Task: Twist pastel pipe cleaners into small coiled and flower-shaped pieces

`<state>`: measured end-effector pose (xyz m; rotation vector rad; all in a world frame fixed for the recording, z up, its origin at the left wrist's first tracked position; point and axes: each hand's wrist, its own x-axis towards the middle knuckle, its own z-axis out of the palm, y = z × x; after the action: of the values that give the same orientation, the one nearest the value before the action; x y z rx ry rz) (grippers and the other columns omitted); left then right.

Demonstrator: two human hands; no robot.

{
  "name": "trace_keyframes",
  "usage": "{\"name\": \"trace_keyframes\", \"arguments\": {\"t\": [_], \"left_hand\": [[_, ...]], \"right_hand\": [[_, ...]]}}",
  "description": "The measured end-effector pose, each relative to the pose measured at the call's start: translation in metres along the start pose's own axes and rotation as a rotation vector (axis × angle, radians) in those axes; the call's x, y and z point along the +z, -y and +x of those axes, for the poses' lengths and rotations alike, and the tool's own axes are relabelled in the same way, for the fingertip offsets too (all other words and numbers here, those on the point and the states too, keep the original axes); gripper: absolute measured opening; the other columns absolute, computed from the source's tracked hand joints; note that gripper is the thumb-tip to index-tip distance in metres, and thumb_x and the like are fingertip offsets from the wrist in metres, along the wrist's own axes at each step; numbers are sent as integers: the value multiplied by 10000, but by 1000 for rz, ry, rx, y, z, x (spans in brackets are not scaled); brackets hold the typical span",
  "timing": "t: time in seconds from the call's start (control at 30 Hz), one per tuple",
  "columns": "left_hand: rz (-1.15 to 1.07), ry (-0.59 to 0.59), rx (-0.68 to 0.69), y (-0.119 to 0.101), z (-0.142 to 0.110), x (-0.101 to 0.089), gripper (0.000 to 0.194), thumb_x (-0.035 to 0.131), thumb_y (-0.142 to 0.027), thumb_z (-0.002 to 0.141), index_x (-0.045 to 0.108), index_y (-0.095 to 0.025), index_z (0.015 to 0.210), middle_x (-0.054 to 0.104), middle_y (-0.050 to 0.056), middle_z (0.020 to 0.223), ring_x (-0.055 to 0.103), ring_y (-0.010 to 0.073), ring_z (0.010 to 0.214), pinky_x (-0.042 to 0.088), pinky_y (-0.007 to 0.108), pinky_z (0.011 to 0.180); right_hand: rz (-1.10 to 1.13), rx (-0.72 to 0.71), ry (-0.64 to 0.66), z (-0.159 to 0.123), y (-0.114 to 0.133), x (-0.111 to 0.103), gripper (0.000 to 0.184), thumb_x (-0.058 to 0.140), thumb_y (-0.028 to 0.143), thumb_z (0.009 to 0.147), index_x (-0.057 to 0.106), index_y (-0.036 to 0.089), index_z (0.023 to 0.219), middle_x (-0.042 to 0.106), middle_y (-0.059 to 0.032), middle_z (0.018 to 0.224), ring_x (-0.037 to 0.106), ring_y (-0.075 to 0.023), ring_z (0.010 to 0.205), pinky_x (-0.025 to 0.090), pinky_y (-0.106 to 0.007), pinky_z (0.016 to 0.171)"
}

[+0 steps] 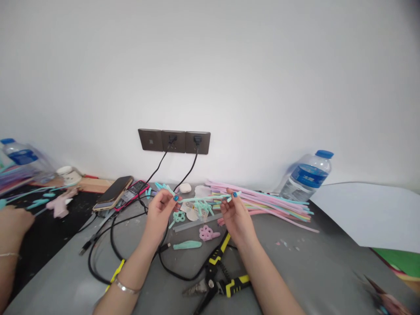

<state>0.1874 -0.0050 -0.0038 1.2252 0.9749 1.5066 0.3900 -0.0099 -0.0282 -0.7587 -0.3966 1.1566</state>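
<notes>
A pale mint pipe cleaner (205, 198) stretches level between my two hands above the grey table. My left hand (162, 208) pinches one end between thumb and fingers. The other end is pinched by my right hand (236, 213). Below it lie a mint pipe-cleaner flower (179, 217), a pink pipe-cleaner flower (206, 233) and a flat mint leaf shape (187, 245). Behind my right hand spreads a bundle of pastel pipe cleaners (272, 205). Yellow-and-black pliers (211, 280) lie with handles apart between my forearms.
Black cables (113, 232) loop over the left side, running to wall sockets (173, 141). Phones (114, 192) lie near the wall. A water bottle (306, 177) leans at the right beside white paper (370, 214). Another person's hand (15, 223) is at far left; blurred scissors (376, 286) show lower right.
</notes>
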Motion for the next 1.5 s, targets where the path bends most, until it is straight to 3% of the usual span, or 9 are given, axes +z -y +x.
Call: {"name": "trace_keyframes", "arguments": {"t": [0.17, 0.5, 0.73, 0.83, 1.0, 1.17, 1.27, 1.37, 1.5], "left_hand": [[-76, -93, -14, -1, 7, -8, 289, 767, -364, 681, 542, -191, 736, 617, -33, 676, 574, 102, 575, 469, 192, 542], [-383, -367, 87, -18, 24, -28, 389, 848, -265, 547, 530, -198, 762, 693, -19, 687, 587, 75, 560, 463, 148, 527], [-473, -516, 99, -26, 34, -51, 242, 741, -99, 635, 538, -187, 731, 710, -10, 673, 574, 44, 501, 462, 107, 503], [-503, -534, 76, -28, 37, -57, 194, 680, -53, 677, 543, -183, 723, 711, 0, 666, 571, 41, 494, 471, 103, 505], [-579, -452, 1, -24, 39, -58, 184, 668, -44, 682, 541, -176, 703, 690, -22, 641, 540, 40, 465, 449, 110, 473], [-612, -458, -129, -19, 40, -54, 128, 661, -102, 732, 554, -155, 685, 627, -48, 549, 525, 47, 443, 426, 133, 461], [-637, -460, -184, -21, 39, -53, 134, 600, -125, 792, 547, -152, 672, 559, -62, 484, 514, 58, 431, 411, 154, 459], [-717, -350, -194, -27, 34, -52, 257, 506, -243, 885, 535, -154, 646, 432, -78, 394, 420, 60, 356, 350, 176, 407], [-867, -122, -148, -35, 22, -54, 520, 335, -554, 924, 560, -151, 684, 370, -75, 333, 353, 70, 296, 313, 209, 365]], "right_hand": [[75, 88, 29, 2, 8, 2, 287, 817, 256, 580, 692, 227, 837, 563, 54, 627, 503, -82, 548, 471, -202, 527], [185, 244, 303, -10, 13, 8, 264, 692, 122, 650, 551, 223, 850, 320, 106, 523, 324, -77, 491, 310, -182, 483], [-71, 398, 748, -27, 14, 12, 202, 615, 96, 703, 549, 213, 853, 368, 85, 632, 288, -59, 477, 245, -217, 501], [-175, 474, 878, -29, 15, 10, 215, 613, 108, 717, 554, 214, 895, 373, 83, 643, 344, -60, 489, 240, -228, 519], [-285, 550, 953, -31, 19, 8, 266, 612, 155, 757, 567, 218, 1011, 377, 87, 597, 343, -75, 501, 262, -233, 535], [-183, 494, 934, -29, 18, 6, 195, 551, 144, 793, 596, 189, 978, 352, 96, 499, 269, -83, 467, 284, -229, 527], [-86, 434, 799, -25, 16, 6, 53, 583, 230, 796, 604, 183, 788, 477, 50, 494, 404, -108, 500, 357, -244, 566], [27, 443, 613, -23, 16, 7, 178, 697, 348, 732, 608, 206, 792, 625, 2, 655, 555, -152, 638, 424, -264, 616], [97, 298, 451, -18, 15, 7, 252, 796, 326, 672, 621, 219, 817, 584, 44, 621, 538, -116, 610, 434, -225, 598]]}}
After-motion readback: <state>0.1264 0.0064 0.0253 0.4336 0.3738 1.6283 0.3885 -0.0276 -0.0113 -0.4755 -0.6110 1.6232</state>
